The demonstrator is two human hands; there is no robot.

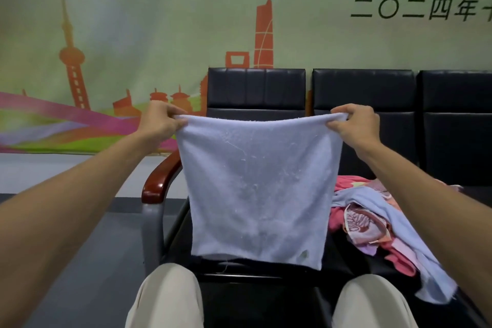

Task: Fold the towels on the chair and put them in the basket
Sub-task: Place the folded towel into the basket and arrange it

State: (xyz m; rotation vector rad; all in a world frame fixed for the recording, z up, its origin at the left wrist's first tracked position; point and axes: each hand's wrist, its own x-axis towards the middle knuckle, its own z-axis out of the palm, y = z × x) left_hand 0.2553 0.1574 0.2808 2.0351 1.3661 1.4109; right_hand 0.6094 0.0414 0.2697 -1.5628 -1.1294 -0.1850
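Note:
A pale lavender towel point(259, 189) hangs spread out in front of me, above the seat of the black chair point(255, 88). My left hand point(159, 122) pinches its top left corner and my right hand point(355, 125) pinches its top right corner, so the top edge is stretched between them. The bottom edge hangs just above the seat's front. To the right lies a heap of unfolded towels point(372, 218), pink, patterned and light blue, one drooping over the seat edge. No basket is in view.
The chair has a reddish wooden armrest point(157, 184) on its left, and more black seats point(452, 125) continue to the right. A painted skyline banner point(80, 61) covers the wall behind. My knees in beige trousers point(165, 298) are at the bottom, with grey floor to the left.

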